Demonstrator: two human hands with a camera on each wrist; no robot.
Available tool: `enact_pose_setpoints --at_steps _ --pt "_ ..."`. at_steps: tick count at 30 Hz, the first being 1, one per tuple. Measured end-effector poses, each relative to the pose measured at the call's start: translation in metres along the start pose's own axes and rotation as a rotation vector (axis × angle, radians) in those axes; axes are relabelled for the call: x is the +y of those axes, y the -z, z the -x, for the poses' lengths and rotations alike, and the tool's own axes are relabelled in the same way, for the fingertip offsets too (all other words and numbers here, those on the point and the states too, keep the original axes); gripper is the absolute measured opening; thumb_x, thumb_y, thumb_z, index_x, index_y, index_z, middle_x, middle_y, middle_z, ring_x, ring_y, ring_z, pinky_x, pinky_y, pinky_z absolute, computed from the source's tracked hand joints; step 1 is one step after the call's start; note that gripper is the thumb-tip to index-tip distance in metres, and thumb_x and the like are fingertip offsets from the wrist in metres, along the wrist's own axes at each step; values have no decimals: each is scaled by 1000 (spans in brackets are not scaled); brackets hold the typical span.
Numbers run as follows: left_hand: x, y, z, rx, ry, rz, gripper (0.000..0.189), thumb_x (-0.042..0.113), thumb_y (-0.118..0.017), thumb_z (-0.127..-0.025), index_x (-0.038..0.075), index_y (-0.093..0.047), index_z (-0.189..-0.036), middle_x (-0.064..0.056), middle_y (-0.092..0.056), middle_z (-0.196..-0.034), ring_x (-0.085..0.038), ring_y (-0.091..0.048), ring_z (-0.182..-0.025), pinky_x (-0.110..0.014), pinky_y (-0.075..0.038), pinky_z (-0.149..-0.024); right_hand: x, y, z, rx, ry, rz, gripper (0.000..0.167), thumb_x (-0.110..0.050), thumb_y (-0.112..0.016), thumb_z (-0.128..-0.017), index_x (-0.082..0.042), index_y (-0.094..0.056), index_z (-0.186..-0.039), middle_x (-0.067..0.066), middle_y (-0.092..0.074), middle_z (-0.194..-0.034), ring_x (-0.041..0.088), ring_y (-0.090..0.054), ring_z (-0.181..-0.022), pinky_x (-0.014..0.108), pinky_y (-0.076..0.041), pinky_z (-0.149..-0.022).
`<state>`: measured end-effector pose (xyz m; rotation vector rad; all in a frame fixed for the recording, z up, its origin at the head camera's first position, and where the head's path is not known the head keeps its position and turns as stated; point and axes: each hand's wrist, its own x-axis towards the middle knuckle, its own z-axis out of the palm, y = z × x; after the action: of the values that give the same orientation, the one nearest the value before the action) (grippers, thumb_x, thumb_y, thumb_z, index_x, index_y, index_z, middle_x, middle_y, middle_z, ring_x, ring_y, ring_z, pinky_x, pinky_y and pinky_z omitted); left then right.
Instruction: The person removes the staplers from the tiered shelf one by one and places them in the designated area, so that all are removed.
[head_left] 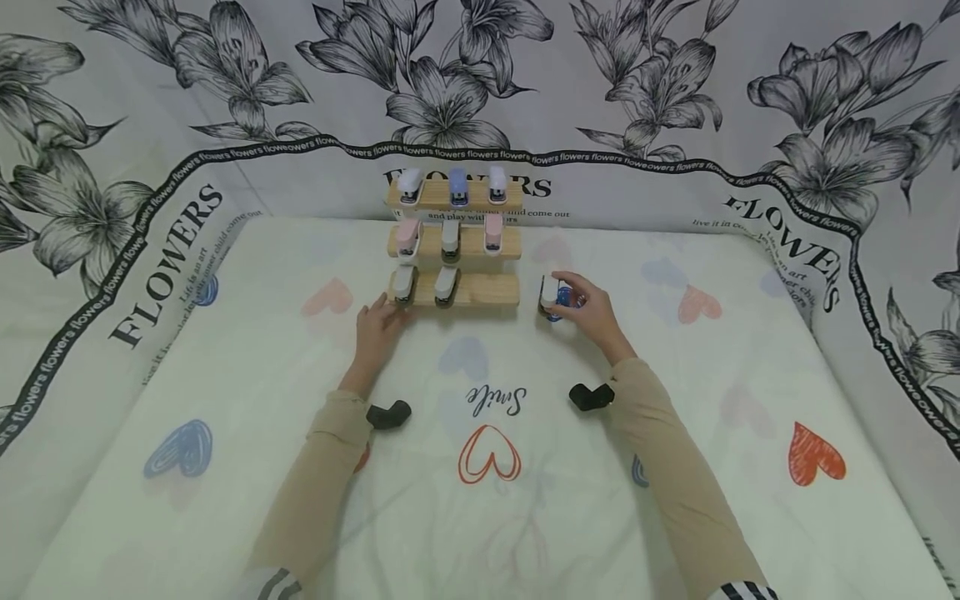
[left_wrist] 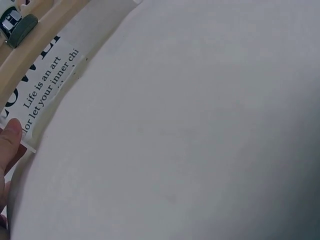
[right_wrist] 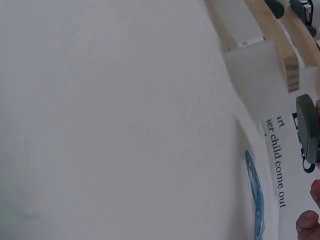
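My right hand [head_left: 596, 315] grips a small white-topped stapler [head_left: 549, 293] with a dark base, held upright just right of the rack. In the right wrist view that stapler's dark grey base [right_wrist: 307, 127] shows at the right edge, near my fingertips [right_wrist: 307, 220]. Beside the left end of the bottom wooden shelf [head_left: 487, 290] is my left hand [head_left: 380, 329], its fingertips at or against the shelf's end. Two grey-white staplers [head_left: 404, 284] stand on the left and middle of this shelf. Only the thumb [left_wrist: 11, 140] and parts of fingers appear in the left wrist view.
The middle shelf [head_left: 468, 243] carries two pink staplers [head_left: 408, 237] and a grey one [head_left: 450, 240]. On the top shelf [head_left: 435, 196], a blue-violet stapler [head_left: 458, 187] stands between two pale ones [head_left: 497, 183]. A heart-printed cloth [head_left: 487, 517] covers the table; flower-printed fabric [head_left: 637, 100] rises behind.
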<state>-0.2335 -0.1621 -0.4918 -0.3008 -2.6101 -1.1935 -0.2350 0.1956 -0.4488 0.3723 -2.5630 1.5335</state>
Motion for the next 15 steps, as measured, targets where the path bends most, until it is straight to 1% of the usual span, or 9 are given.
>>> enact_pose_setpoints --at_steps 3,6,9,12,15 --pt "-2 0 -1 3 8 7 24 19 -59 -86 -3 -63 -95 -20 -54 -117 -37 -31 -124 -51 -7 -103 7 1 1 -21 -6 0 52 -5 -71 -75 -7 -52 -123 12 -53 -117 17 -42 -67 27 -33 -53" --pt "-4 -2 1 8 10 19 22 18 -59 -86 -3 -63 -94 -19 -53 -118 -37 -33 -123 -51 -8 -102 13 2 2 -46 -28 -1 52 -5 -71 -76 -6 -51 -123 15 -51 -120 18 -42 -68 28 -33 -54" --pt "-4 -3 2 14 4 22 20 16 -59 -86 -2 -63 -94 -18 -54 -117 -37 -34 -122 -52 -10 -102 18 2 1 -70 -56 2 52 -8 -70 -77 -7 -49 -125 15 -50 -122 19 -41 -69 28 -33 -55" --pt "-4 -3 2 18 0 10 19 16 -59 -86 -1 -63 -94 -18 -54 -117 -37 -34 -122 -52 -10 -102 19 1 -1 -83 -76 2 52 -9 -70 -78 -7 -49 -125 14 -51 -119 21 -38 -68 30 -31 -55" --pt "-3 0 1 27 -3 -4 21 18 -59 -86 -1 -63 -93 -17 -54 -117 -36 -34 -122 -51 -10 -102 19 0 -5 -88 -79 6 52 -10 -69 -78 -8 -48 -126 12 -53 -115 21 -36 -68 31 -30 -57"
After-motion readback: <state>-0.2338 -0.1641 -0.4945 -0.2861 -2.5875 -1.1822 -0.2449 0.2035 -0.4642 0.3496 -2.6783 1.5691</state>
